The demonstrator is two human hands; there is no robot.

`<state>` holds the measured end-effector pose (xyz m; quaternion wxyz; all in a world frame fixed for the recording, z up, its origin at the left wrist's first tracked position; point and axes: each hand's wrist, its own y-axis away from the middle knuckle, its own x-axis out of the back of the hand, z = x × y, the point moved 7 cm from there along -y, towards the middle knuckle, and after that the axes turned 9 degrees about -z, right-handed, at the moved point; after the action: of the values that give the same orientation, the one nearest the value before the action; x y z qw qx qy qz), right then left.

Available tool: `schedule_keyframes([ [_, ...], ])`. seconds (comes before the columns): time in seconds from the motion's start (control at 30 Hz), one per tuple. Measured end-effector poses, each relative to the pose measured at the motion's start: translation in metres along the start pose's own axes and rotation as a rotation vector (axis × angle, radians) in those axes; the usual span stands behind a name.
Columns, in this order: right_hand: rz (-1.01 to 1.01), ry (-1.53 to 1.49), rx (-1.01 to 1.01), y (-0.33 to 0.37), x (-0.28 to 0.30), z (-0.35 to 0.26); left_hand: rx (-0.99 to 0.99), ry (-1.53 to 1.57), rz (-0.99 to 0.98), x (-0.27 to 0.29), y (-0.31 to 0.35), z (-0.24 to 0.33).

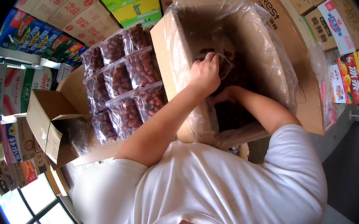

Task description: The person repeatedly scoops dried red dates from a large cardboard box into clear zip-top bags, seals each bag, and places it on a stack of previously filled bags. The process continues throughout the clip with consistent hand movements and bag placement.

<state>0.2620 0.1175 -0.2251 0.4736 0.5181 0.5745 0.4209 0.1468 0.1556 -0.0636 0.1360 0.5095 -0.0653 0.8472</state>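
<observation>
While the left hand (206,73) grips the edge of a clear bag (227,68) inside the large carton (164,53), the right hand (225,95) reaches in low beside it, at the loose dark-red dates (233,117); its fingers are hidden, so whether they are closed cannot be told. Completed portion, as judged: the filled bags (142,69), standing in three visible rows to the left of the carton. Remaining portion, as judged: the bag at the left hand, whose fill level is unclear, and the loose dates. Edges: the plastic liner (280,66) drapes over the rim and could snag a wrist or bag. Open room lies within the carton mouth, above the dates; leftward, the carton wall stands just beside the filled bags, restricting lateral clearance.
</observation>
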Motion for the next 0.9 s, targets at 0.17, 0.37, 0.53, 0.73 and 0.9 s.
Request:
schedule_keyframes([
  [0.17, -0.111, -0.056, 0.013, -0.032, -0.006, 0.018, -0.019, -0.019, -0.012, -0.004, -0.003, 0.001],
  [0.37, -0.16, -0.188, 0.027, -0.017, -0.007, 0.019, -0.027, -0.015, -0.002, -0.006, -0.003, -0.002],
  [0.53, -0.018, -0.343, 0.02, 0.005, -0.009, 0.026, -0.035, -0.021, -0.006, -0.005, -0.003, -0.001],
  [0.73, -0.06, -0.748, 0.221, -0.002, -0.001, 0.054, -0.04, -0.048, -0.046, -0.005, -0.003, 0.0],
  [0.9, -0.371, -1.022, 0.705, 0.053, -0.012, 0.03, -0.044, -0.075, -0.058, -0.009, -0.002, -0.001],
])
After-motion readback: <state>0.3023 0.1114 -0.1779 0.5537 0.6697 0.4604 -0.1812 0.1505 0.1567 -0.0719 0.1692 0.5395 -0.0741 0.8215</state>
